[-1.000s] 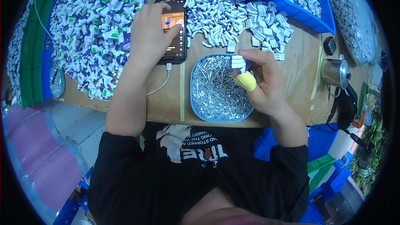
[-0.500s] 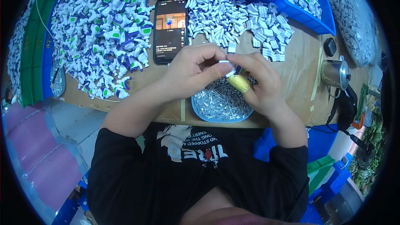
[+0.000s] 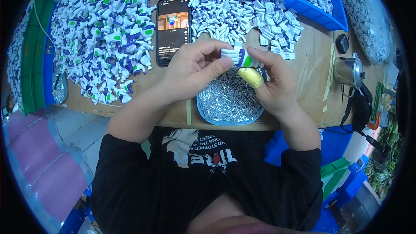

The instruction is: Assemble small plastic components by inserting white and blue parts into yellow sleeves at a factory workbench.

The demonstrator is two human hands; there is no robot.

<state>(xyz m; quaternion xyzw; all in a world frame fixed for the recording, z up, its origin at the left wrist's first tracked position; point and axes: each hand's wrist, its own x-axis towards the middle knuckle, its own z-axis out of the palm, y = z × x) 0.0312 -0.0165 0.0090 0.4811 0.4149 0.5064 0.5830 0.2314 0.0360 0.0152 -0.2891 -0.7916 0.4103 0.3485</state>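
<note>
Above the bowl, my left hand (image 3: 193, 69) is closed on a small white ribbed plastic piece (image 3: 229, 55), pinched between thumb and fingers. Facing it, my right hand (image 3: 278, 80) grips a white, purple and green toy body part (image 3: 248, 60). The two parts are touching or nearly so; I cannot tell whether they are joined. Yellow tape (image 3: 250, 77) wraps my right thumb. Just below lies a blue-rimmed bowl (image 3: 229, 123) of small metal pins (image 3: 227, 104). Another white ribbed piece (image 3: 238, 44) shows just behind the held parts.
A big heap of toy bodies (image 3: 104, 30) covers the left side. Beside it lies a lit phone (image 3: 173, 30). White limb pieces (image 3: 221, 15) and ribbed pieces (image 3: 279, 28) are piled behind my hands. Blue bins (image 3: 318, 11) stand at the back, a metal mug (image 3: 348, 73) at right.
My hands have turned and parted slightly, so the ribbed piece and the green-marked body part now show between them. The whole view has shifted a little.
</note>
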